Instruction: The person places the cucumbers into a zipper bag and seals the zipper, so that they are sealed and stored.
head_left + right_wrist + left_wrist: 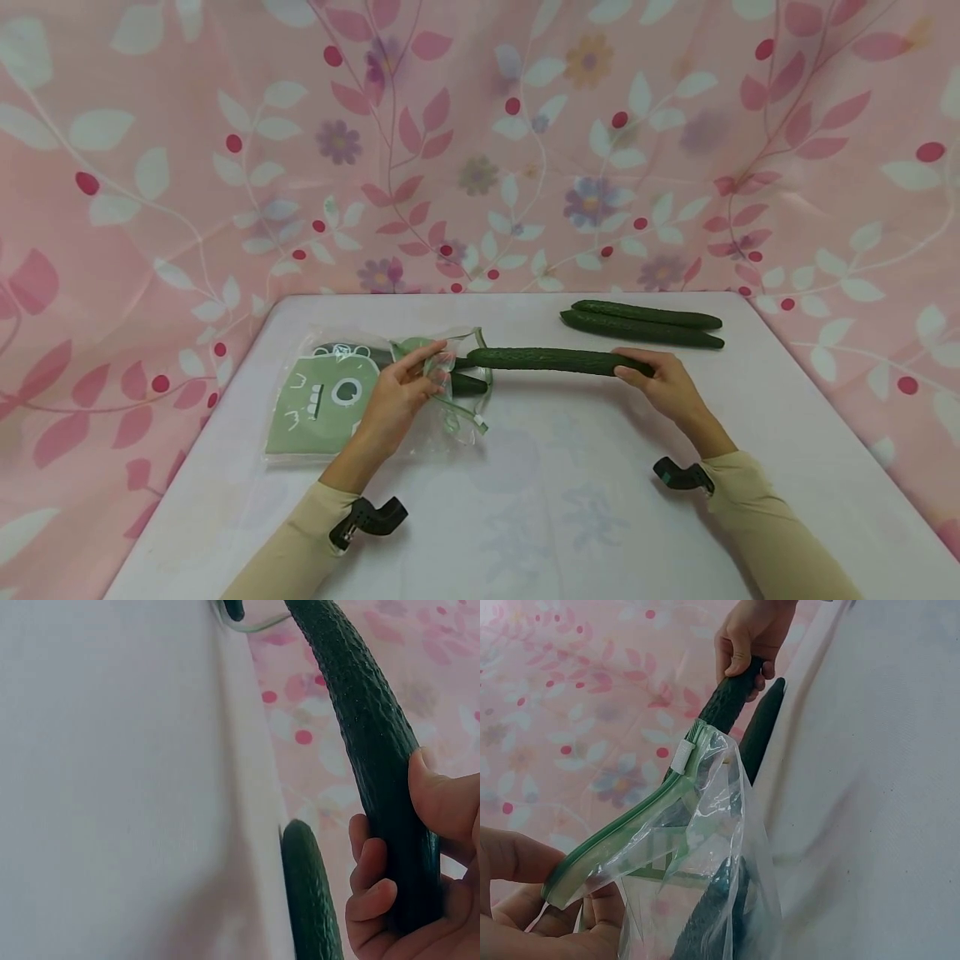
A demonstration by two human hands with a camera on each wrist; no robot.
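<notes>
My right hand (667, 390) grips one end of a long dark green cucumber (547, 360), held level above the table. Its other end reaches the open mouth of a clear zip bag (322, 417) printed with a green cartoon face. At that mouth, my left hand (390, 404) pinches the green-edged rim between thumb and fingers. Inside the bag lies another cucumber (469, 384), its tip poking toward the opening. A white zip slider (681, 756) shows on the rim in the left wrist view. In the right wrist view, thumb and fingers wrap round the bumpy cucumber (367, 727).
Two more cucumbers (645, 329) lie side by side at the back right of the white-covered table (555, 517). Behind the table hangs a pink floral cloth (480, 150). Each wrist wears a small black camera mount (367, 518).
</notes>
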